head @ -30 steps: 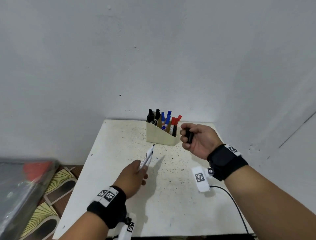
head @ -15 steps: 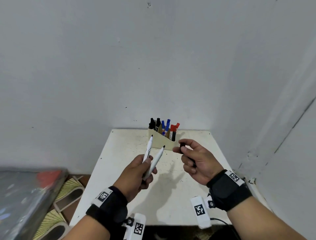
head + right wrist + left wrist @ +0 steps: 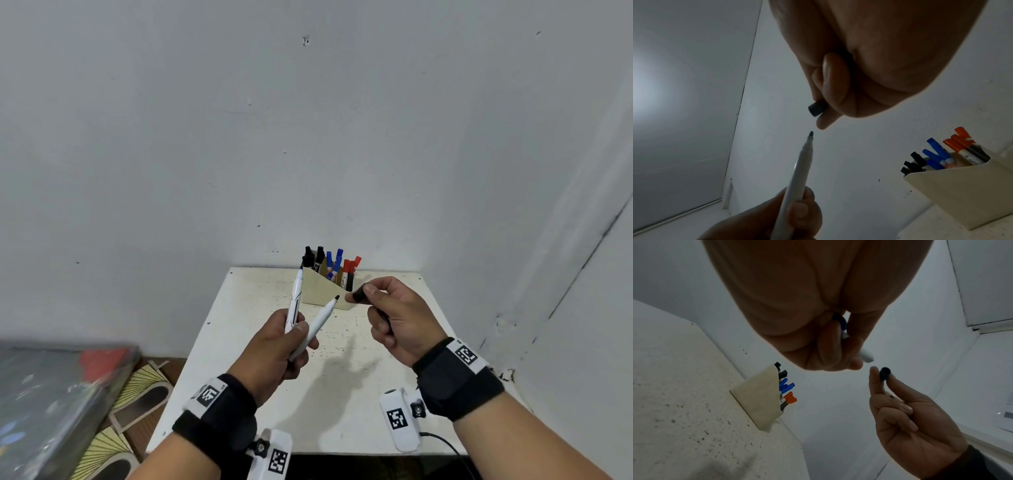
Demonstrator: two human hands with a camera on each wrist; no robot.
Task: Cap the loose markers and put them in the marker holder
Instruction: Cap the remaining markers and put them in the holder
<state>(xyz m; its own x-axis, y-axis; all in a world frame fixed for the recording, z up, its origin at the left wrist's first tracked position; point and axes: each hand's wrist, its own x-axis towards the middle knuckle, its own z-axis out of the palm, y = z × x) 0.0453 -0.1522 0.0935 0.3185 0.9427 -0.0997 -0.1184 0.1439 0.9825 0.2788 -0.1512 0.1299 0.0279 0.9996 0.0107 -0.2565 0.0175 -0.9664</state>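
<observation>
Two markers (image 3: 310,317) stand fanned in the left hand (image 3: 274,346), tips up and bare, held above the counter (image 3: 239,308) in front of the holder (image 3: 322,291). They look light, stiff and smooth, so a grip round the lower barrel, as now, should steady them; the felt tips are the delicate part and would smear on skin. Left fingers are clenched round both barrels near their bottoms. The right hand (image 3: 397,318) pinches a small black cap (image 3: 359,294) between thumb and forefinger, open end facing the nearer marker's tip, close but apart. A second cap seems tucked under the other curled right fingers, though it is mostly hidden. Both wrists are raised, hands turned toward each other.
</observation>
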